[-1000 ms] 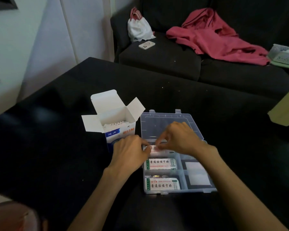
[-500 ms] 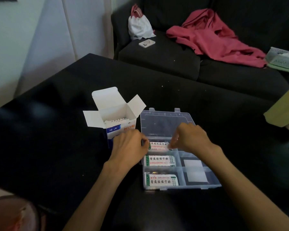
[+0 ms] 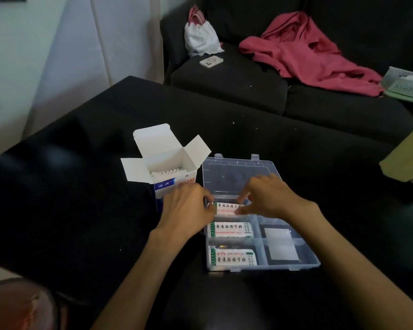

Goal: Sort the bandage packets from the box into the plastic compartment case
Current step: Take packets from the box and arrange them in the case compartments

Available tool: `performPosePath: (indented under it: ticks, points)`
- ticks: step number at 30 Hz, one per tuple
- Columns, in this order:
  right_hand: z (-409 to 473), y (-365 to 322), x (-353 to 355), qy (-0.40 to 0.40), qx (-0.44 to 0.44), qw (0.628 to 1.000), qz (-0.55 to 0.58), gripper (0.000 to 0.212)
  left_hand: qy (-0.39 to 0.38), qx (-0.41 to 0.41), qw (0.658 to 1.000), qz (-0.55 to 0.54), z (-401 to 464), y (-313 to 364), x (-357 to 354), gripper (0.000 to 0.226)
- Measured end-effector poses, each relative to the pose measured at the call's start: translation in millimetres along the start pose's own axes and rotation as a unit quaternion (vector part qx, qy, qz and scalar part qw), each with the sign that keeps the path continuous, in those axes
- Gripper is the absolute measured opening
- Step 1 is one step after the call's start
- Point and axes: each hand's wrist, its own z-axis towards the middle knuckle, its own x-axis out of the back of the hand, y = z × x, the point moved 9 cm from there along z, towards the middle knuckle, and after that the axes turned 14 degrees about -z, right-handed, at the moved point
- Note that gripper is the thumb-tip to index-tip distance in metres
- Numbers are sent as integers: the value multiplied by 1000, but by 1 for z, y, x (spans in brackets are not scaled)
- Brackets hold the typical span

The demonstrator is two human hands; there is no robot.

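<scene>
Curled fingertips [image 3: 242, 198] of the right hand [image 3: 270, 197] and left hand [image 3: 188, 208] pinch one packet [image 3: 227, 208] into the case's [image 3: 293, 264] far-left slot — best pressed flat, ends level. More wait in the box [image 3: 167, 172] just beside.

Single head cam, fwd-down, close over table [image 3: 81, 186]

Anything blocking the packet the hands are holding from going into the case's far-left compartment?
Nothing visible. Left hand and right hand pinch the bandage packet by its ends, right over that compartment of the plastic case. The lid lies open behind it.
</scene>
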Motion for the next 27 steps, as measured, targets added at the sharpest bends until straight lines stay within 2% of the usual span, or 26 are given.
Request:
performPosePath:
  ticks: [8,11,13,15,17,18,19,21,23,25,27]
  points:
    - [-1,-3,7,56,-1,998,36,29,1,10,1000,5,-3,1,1,12]
    - [-7,7,15,83,-16,992,93,22,33,-19,999,-9,-6,10,13,16]
    - [-12,15,24,93,-37,987,127,20,84,-43,995,-44,-11,19,31,14]
    - [-18,20,40,119,-55,980,152,20,165,-101,979,-66,-20,30,57,10]
    - [-24,14,64,179,-56,966,176,19,285,-155,943,-79,-35,31,91,13]
    - [-28,8,73,208,-52,959,182,19,340,-150,926,-73,-43,27,105,16]
    - [-27,-4,86,237,-42,954,180,20,389,-123,911,-60,-48,18,120,17]
    - [-22,-37,99,259,3,953,156,28,421,-5,905,-52,-50,-12,140,32]
    - [-11,-69,92,239,61,962,115,41,357,143,921,-66,-40,-57,136,64]
    - [-3,-87,72,216,78,971,71,55,262,239,916,-189,-36,-93,117,73]
    - [-3,-91,54,224,56,971,56,62,197,273,847,-412,-36,-102,95,48]
